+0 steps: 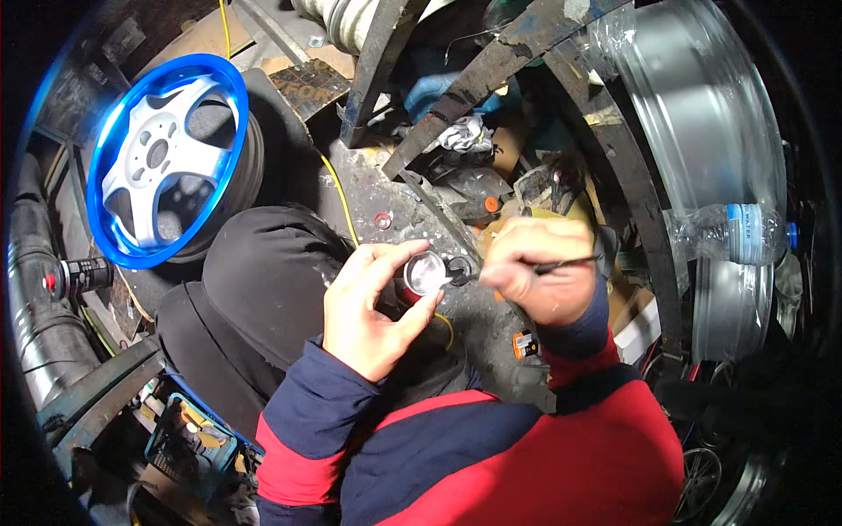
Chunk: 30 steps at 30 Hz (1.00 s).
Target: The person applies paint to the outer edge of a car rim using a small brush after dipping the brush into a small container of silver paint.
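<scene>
My left hand [364,316] is closed on a small round cup [426,273], gripping its rim between thumb and fingers. The cup's inside looks silvery white, and a bit of red shows below it. To its right, my right hand [545,279] pinches a thin dark stick-like tool [574,262]; motion blurs the fingers. The tool's dark end lies close to the cup's right rim, and whether it touches cannot be made out. Just beyond that end is a small round rim [462,266], partly covered.
A blue-rimmed silver wheel [158,158] leans at the left beside a spray can [83,276]. A rusty metal frame [474,83] crosses the far side. At the right are silver wheel rims [702,105] and a plastic water bottle [745,235]. A yellow cable [338,184] crosses the stained floor.
</scene>
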Motion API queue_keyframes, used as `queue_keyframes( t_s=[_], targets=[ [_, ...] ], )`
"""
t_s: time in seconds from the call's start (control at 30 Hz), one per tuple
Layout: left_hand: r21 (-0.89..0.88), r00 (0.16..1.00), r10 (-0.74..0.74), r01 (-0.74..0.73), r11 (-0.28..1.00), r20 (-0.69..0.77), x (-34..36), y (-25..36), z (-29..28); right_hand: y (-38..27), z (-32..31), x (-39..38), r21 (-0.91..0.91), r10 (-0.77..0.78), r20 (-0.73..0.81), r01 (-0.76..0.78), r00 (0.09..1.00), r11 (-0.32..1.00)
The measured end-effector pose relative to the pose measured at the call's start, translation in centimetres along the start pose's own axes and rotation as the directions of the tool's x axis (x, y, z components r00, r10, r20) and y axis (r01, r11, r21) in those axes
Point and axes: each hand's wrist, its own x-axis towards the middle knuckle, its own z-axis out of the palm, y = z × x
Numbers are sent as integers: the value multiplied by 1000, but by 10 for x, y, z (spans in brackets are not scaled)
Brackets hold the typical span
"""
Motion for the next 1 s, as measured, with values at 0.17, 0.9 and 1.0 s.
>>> queue_keyframes(
  t_s=[0.17,0.9,1.0],
  targets=[
    [18,1000,5,-5,1000,6,0,1,1,3,5,7,17,-44,-5,44,999,999],
    [85,997,75,-73,994,-27,-1,-2,5,8,1,7,-131,-91,-53,84,994,988],
    [103,997,73,-71,992,-13,-2,-1,3,12,10,5,-20,-207,44,208,977,978]
  ],
)
